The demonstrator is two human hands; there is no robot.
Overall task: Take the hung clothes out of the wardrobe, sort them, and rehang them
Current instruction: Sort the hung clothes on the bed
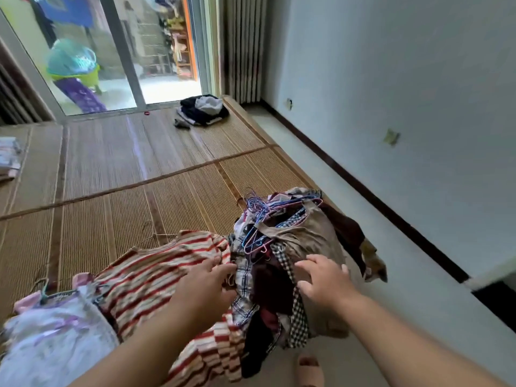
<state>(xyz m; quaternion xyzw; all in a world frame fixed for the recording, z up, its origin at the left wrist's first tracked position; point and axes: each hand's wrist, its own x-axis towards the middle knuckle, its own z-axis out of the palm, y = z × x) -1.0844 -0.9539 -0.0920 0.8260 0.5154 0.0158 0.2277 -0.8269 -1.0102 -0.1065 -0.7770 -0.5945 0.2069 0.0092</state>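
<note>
Clothes pile point(307, 238) with tangled hangers point(255, 206); right hand point(321, 277) spread above; left hand point(208, 284) motion-blurred, grip unclear.

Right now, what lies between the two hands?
Head view: blue-white plaid cloth and a dark maroon garment lie between left hand and right hand.

On my feed the striped top point(156, 275) runs red and cream, beside a blue-and-white plaid cloth point(243, 279), a black-and-white check cloth point(299, 314), a dark maroon piece point(268, 283) and a plain khaki garment point(310, 238). The hangers point(258, 208) are blue, pink and purple. I see the floral garment point(55, 333) as pale lilac and white, the mat point(134, 155) tan with brown bands.
</note>
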